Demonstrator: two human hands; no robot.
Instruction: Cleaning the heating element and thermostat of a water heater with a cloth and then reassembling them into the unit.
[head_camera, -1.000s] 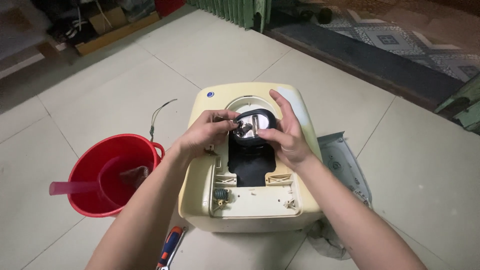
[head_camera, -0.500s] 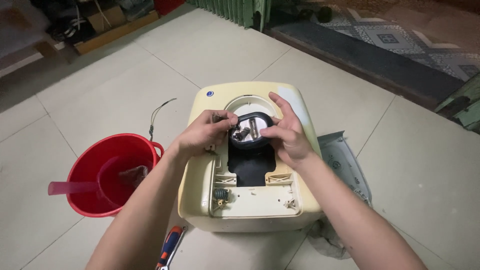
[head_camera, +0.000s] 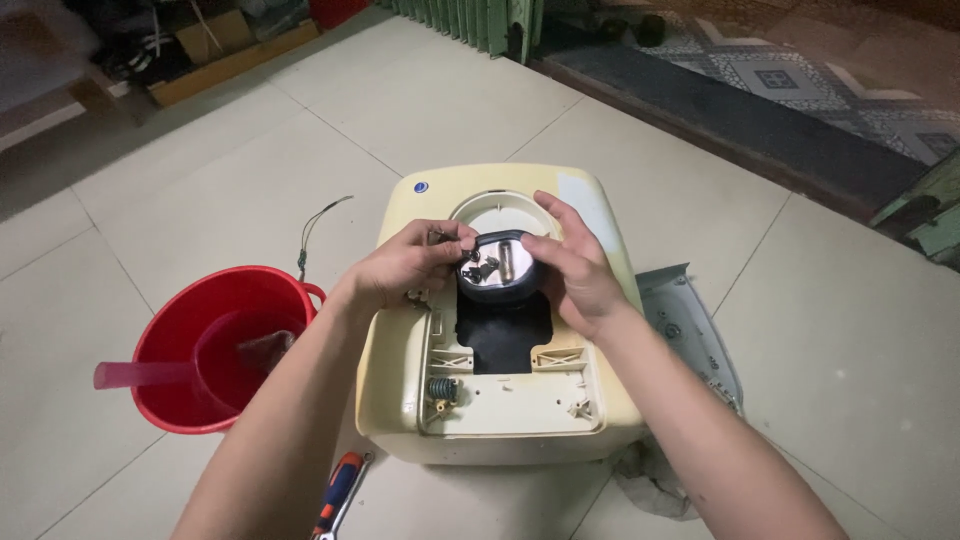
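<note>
- Two hands meet over a cream water-heater casing (head_camera: 500, 400) lying on pale floor tiles (head_camera: 200, 200).
- Left hand (head_camera: 405, 265) and right hand (head_camera: 570, 265) both pinch a round black-rimmed flange (head_camera: 497, 268) above the casing's opening.
- A small round blue badge (head_camera: 421, 186) marks the casing's far corner.
- Red bucket (head_camera: 215, 345) stands left; patterned rug (head_camera: 800, 70) lies beyond.

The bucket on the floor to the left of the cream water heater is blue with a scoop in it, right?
Not quite. The head view shows the bucket is red, not blue. The rest holds: it stands on the floor left of the cream water heater, with a scoop in it.
</note>
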